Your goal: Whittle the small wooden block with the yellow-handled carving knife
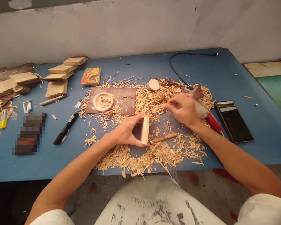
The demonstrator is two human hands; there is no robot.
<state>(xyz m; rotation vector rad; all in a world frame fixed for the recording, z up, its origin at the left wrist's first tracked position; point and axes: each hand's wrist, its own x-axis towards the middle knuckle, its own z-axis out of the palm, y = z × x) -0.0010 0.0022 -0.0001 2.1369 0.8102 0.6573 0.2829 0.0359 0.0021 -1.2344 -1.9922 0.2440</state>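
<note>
My left hand (128, 131) grips a small wooden block (145, 130) by its edges, with the narrow side turned up. My right hand (184, 107) is closed in a pinch over the shavings; a thin pale piece shows at its fingertips, too small to name. Below and between the hands lies a wooden-handled carving tool (165, 137), its metal end beside the block. A round carved wooden piece (103, 102) rests on a brown sheet (127, 101) beyond my left hand. Partly behind my right wrist is a red-handled tool (213, 122).
Wood shavings (128, 161) cover the middle of the blue table (140, 67). A log slice (153, 84), black cable (175, 64) and phone (234, 122) lie around. Leftward are several wooden blocks (57, 88), a colourful box (91, 76), a black marker (66, 128) and a yellow cutter (3, 118).
</note>
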